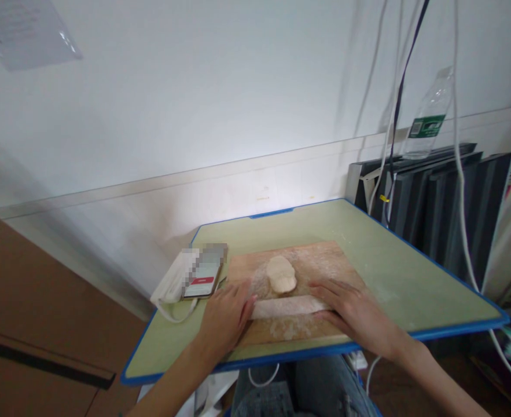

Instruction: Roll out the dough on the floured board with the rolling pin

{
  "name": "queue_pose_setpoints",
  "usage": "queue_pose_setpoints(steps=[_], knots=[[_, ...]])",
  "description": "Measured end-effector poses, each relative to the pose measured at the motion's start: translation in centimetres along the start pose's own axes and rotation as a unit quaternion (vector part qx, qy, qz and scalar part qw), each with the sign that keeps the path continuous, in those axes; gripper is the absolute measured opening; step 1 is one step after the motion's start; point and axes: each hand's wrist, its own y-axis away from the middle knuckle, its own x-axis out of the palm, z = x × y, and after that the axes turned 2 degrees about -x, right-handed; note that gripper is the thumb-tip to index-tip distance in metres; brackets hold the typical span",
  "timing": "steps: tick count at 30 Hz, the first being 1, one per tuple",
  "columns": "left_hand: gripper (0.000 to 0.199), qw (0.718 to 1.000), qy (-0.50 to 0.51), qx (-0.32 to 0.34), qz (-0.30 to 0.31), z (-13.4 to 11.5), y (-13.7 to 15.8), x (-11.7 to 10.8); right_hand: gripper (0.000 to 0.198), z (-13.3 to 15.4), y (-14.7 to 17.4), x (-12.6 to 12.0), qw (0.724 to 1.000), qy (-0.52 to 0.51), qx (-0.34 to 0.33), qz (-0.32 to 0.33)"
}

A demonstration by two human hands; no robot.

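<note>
A flour-dusted rolling pin (287,307) lies crosswise near the front of a wooden board (324,258). My left hand (227,313) grips its left end, with the thumb along the pin. At the other end, my right hand (346,307) is closed over the pin, fingers and thumb on either side of it. Just beyond the pin is a flattened oval piece of dough (281,274), apart from both hands. Loose flour is spread over the board around it. My palms hide both ends of the pin.
The board rests on a pale green table (415,289) with a blue edge. Left of it lie a lit phone (205,278) and a white object with a strap (172,284). Cables hang at right, near a plastic bottle (431,116) on dark panels (437,197). A wall stands behind.
</note>
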Motion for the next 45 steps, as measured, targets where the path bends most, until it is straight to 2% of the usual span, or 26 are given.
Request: queue_pose_setpoints(steps=[4,9,15,18,23,28,35,45], knots=[[0.027,0.999,-0.016,-0.004,0.033,0.1,-0.9,-1.2,0.030,-0.3,-0.9,-1.1,1.000,0.027,-0.015,0.001],[0.032,0.997,-0.009,-0.067,0.049,0.2,-3.5,-3.2,0.030,-1.2,-3.4,-2.9,0.999,0.047,-0.018,-0.014],[0.036,0.990,0.021,-0.109,0.082,0.6,-5.3,-1.1,0.038,-2.4,-6.2,-2.0,0.998,0.009,0.058,0.031],[0.037,0.990,0.046,-0.096,0.092,1.4,-6.1,0.1,0.042,-3.1,-7.7,-1.6,0.995,0.008,0.080,0.058],[0.038,0.992,0.067,-0.060,0.092,2.4,-6.9,0.6,0.047,-3.7,-9.4,-1.5,0.994,0.016,0.075,0.074],[0.040,0.994,0.060,-0.048,0.075,2.2,-6.3,0.4,0.049,-2.9,-8.5,-1.1,0.993,0.041,0.092,0.056],[0.040,0.997,0.020,-0.053,0.054,0.7,-4.9,-0.4,0.047,-1.8,-6.5,-0.5,0.992,0.058,0.112,0.011],[0.036,0.998,-0.029,-0.042,0.048,-0.9,-3.8,-1.2,0.039,-0.7,-4.8,-0.3,0.994,0.047,0.091,-0.038]])
